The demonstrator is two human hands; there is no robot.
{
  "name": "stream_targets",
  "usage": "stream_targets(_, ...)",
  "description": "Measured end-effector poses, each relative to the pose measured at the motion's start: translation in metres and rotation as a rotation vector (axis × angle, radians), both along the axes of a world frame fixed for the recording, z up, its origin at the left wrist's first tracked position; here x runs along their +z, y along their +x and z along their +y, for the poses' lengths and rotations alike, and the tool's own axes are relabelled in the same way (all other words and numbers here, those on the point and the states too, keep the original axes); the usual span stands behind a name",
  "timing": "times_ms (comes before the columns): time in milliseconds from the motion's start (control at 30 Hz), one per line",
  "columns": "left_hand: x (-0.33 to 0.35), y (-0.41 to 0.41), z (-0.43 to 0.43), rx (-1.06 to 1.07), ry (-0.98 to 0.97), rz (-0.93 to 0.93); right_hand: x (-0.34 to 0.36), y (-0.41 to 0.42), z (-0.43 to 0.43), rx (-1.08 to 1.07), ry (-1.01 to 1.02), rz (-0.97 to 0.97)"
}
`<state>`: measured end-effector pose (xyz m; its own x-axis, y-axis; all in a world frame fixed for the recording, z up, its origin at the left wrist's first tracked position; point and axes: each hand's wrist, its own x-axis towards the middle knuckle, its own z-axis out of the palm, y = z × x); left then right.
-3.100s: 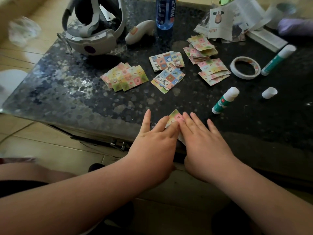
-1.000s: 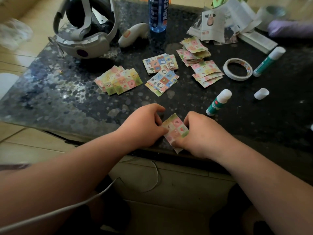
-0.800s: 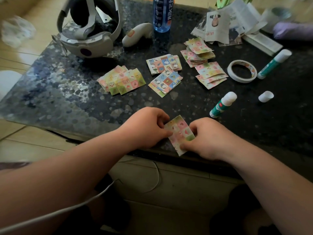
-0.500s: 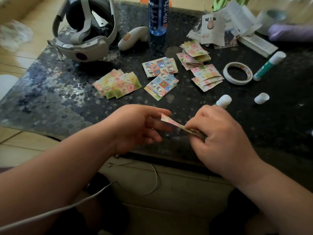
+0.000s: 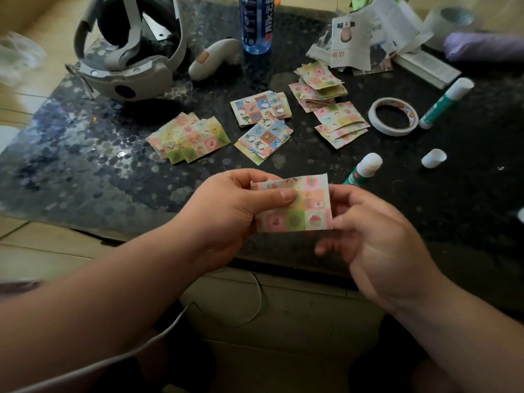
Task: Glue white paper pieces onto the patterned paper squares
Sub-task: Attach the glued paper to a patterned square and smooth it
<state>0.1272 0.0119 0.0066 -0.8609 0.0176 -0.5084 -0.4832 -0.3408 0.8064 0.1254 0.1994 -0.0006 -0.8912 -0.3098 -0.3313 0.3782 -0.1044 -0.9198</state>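
A patterned paper square (image 5: pixel 307 211) in pink, green and yellow is held up flat above the table's near edge, pattern facing me. My left hand (image 5: pixel 226 214) grips its left side, thumb across the front. My right hand (image 5: pixel 371 236) pinches its right edge with thumb and fingers. Several piles of patterned squares lie on the dark table (image 5: pixel 85 171): a pink-green pile (image 5: pixel 188 139), two blue ones (image 5: pixel 262 107) (image 5: pixel 265 139) and two pink ones (image 5: pixel 319 83) (image 5: pixel 340 124). An open glue stick (image 5: pixel 364 167) lies just beyond my right hand, its cap (image 5: pixel 433 158) farther right.
A second glue stick (image 5: pixel 445 103) and a tape roll (image 5: pixel 393 116) lie at the right. A headset (image 5: pixel 127 61), a controller (image 5: pixel 214 58), a bottle (image 5: pixel 256 22) and newspaper scraps (image 5: pixel 365 35) fill the back of the table.
Earlier both hands pressed the square flat on the table edge. They then lifted it, and it has turned from edge-on to facing me, held between both hands.
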Motion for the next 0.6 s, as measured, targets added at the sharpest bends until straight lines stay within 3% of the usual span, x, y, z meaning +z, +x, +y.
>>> stream_targets(233, 0.004, 0.007, 0.003, -0.099, 0.035, -0.012, -0.001, -0.012, -0.012, -0.106, 0.360, 0.266)
stream_targets(467, 0.011, 0.005, -0.007, -0.221, -0.034, -0.065, 0.002, -0.016, -0.009, -0.079, 0.375, 0.255)
stream_targets(600, 0.009, 0.004, -0.007, -0.222, -0.080, -0.074, 0.001, -0.017, -0.008, -0.009, 0.274, 0.189)
